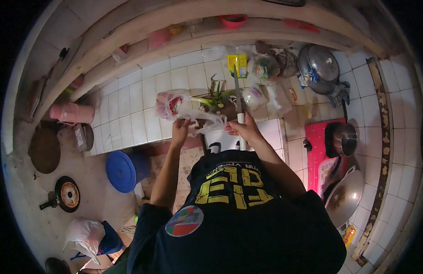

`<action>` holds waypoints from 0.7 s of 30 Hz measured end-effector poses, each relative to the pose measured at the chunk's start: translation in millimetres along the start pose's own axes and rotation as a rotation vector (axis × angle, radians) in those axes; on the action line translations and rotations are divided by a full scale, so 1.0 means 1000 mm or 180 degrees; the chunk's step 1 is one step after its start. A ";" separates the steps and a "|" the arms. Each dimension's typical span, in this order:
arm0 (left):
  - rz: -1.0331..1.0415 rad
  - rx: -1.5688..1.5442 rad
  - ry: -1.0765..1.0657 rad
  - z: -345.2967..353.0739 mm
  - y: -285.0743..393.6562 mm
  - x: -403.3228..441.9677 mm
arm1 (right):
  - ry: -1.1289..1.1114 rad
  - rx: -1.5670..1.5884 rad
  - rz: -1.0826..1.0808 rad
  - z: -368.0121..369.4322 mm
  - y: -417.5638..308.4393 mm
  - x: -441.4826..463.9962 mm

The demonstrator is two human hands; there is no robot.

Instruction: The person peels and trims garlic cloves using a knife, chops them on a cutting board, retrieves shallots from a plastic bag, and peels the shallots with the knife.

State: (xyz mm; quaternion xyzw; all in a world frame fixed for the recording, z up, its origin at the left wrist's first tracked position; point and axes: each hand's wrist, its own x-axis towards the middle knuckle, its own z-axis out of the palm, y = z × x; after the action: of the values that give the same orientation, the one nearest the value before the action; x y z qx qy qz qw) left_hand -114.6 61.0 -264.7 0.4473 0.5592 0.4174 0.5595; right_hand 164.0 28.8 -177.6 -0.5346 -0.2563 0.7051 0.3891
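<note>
The knife [239, 101] has a white handle, the plastic bag [210, 121] is translucent. The gas stove [318, 157] is pink, the T-shirt [239, 228] black with yellow lettering

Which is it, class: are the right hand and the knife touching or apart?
Touching. The head view shows the right hand closed around the knife at its white handle.

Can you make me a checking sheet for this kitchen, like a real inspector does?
Surface: white tiled counter.
Job's things: knife, plastic bag, green stalks.
Clutter: yellow packet and lidded pot at the back.
Hands: left hand has a grip on the plastic bag; right hand holds the knife, blade pointing away from the body.
Cables: nothing seen.
Surroundings: pink stove and wok on the right; blue bucket on the left.
</note>
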 end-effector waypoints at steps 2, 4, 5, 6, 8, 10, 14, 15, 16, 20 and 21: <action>-0.0017 0.0011 0.0043 -0.009 -0.014 0.009 | -0.0021 -0.0015 0.0054 0.006 0.004 0.001; -0.0418 -0.0443 0.0054 -0.017 -0.027 0.019 | -0.0109 -0.0241 0.0026 0.008 0.009 0.000; -0.0425 -0.0440 0.0028 -0.020 -0.035 0.025 | -0.0085 -0.0230 0.0024 0.009 0.011 -0.002; -0.0246 -0.0477 0.0156 -0.026 -0.051 0.034 | -0.0038 -0.0231 0.0017 0.011 0.013 -0.005; -0.0059 -0.0515 0.0249 -0.034 -0.074 0.052 | 0.0038 -0.0220 -0.0008 0.009 0.017 -0.009; 0.0352 -0.0371 0.0768 -0.034 -0.072 0.063 | 0.0142 0.0064 0.0026 0.000 0.027 -0.014; -0.0196 -0.0080 0.0600 -0.065 -0.106 0.102 | 0.0379 0.0138 -0.0089 -0.018 0.043 -0.017; -0.0314 -0.0781 0.0369 -0.066 -0.101 0.104 | 0.0386 0.0162 -0.0151 -0.023 0.046 -0.017; -0.0326 -0.0776 0.0340 -0.067 -0.100 0.108 | 0.0394 0.0188 -0.0205 -0.025 0.051 -0.018; -0.0014 -0.0486 0.0460 -0.063 -0.083 0.130 | 0.0588 0.0311 -0.0200 -0.027 0.053 -0.027; 0.0058 -0.0177 0.0365 -0.062 -0.079 0.133 | 0.0600 0.0343 -0.0231 -0.027 0.054 -0.028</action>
State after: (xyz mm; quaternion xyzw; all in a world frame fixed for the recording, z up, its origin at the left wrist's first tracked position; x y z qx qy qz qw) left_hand -175.8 171.8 -373.2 0.4120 0.5745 0.4627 0.5349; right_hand 178.2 -26.0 -212.5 -0.5672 -0.1994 0.6499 0.4649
